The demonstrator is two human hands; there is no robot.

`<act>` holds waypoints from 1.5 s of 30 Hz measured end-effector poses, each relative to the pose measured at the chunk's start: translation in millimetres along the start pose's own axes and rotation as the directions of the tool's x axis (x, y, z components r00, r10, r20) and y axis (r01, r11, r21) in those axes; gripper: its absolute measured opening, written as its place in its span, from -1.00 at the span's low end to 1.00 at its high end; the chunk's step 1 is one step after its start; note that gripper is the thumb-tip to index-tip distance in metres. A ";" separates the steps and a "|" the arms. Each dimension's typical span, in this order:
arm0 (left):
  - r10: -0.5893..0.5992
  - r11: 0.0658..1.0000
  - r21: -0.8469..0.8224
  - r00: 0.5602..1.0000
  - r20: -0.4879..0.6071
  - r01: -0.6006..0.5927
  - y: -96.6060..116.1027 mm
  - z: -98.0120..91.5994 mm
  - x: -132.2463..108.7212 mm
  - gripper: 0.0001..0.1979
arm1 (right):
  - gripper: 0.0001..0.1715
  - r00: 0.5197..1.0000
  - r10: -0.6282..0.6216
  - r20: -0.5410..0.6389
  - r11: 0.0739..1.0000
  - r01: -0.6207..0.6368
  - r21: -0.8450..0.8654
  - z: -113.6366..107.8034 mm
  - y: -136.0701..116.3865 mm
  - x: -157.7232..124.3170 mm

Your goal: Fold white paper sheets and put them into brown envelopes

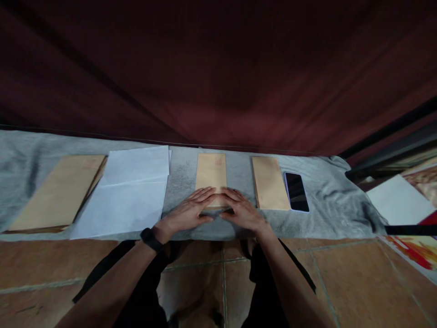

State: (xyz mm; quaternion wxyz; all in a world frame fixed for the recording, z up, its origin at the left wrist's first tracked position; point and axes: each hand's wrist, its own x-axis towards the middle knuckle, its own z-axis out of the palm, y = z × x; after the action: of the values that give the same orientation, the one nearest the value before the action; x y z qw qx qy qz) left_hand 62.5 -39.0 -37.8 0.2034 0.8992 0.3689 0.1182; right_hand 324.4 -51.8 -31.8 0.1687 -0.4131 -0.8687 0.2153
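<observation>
Hanging behind, a red curtain is bordering a grey cloth. White papers are lying beside large brown envelopes. The left hand and right hand are resting, fingers slightly parted, on the near end of the middle envelopes, between the papers and another brown stack; a phone is lying beside that.

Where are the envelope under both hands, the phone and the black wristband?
Envelope (210,172): head view, uncovered part of its upper face.
Phone (297,192): head view, middle of its dark screen.
Black wristband (151,240): head view, its outer side.
</observation>
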 end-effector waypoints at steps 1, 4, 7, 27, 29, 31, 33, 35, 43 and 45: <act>-0.003 1.000 0.000 1.000 -0.008 0.003 0.8 1.6 -0.8 -0.27 | -0.26 1.000 0.006 -0.004 1.000 -0.006 0.000 0.4 -0.1 -0.4; -0.010 1.000 -0.024 1.000 -0.030 0.009 1.1 4.8 0.2 -0.38 | -0.37 0.998 0.042 -0.044 0.999 -0.042 0.001 4.1 -0.7 0.5; -0.017 0.998 -0.060 0.999 -0.044 0.015 -1.6 7.0 2.4 -0.41 | -0.44 0.995 0.059 -0.078 0.998 -0.059 -0.003 8.2 -0.6 2.3; -0.219 0.974 -0.096 0.967 -0.133 0.207 -6.1 14.1 3.0 -0.42 | -0.52 0.976 0.113 -0.187 0.988 -0.131 -0.086 22.1 -18.4 6.2; -0.235 0.972 -0.037 0.964 -0.124 0.232 -7.5 16.5 1.4 -0.39 | -0.49 0.978 0.076 -0.193 0.988 -0.100 -0.115 32.9 -34.3 5.0; -0.232 0.971 0.029 0.965 -0.125 0.237 -7.6 19.3 -1.1 -0.38 | -0.43 0.986 0.021 -0.165 0.991 -0.042 -0.126 47.3 -51.5 2.3; -0.231 0.965 0.091 0.963 -0.139 0.245 -5.7 21.2 -3.9 -0.37 | -0.30 0.989 -0.012 -0.148 0.987 -0.013 -0.161 61.3 -65.2 -1.6; -0.250 0.953 0.132 0.955 -0.157 0.271 -2.8 21.8 -6.0 -0.37 | -0.20 0.988 -0.007 -0.157 0.979 -0.025 -0.202 70.8 -72.0 -5.4; -0.309 0.928 0.155 0.934 -0.180 0.338 3.3 22.6 -5.9 -0.40 | -0.15 0.987 0.018 -0.158 0.961 -0.061 -0.269 70.0 -63.6 -11.9; -0.310 0.926 0.158 0.931 -0.192 0.341 2.4 22.4 -6.6 -0.40 | -0.15 0.986 0.031 -0.165 0.962 -0.074 -0.263 69.4 -62.5 -13.5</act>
State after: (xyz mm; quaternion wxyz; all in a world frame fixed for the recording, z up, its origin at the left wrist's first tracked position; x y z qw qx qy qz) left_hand 67.4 -51.6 -57.1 0.1032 0.8276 0.5385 0.1202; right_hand 259.5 -114.2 -60.3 0.1742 -0.4709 -0.8623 0.0666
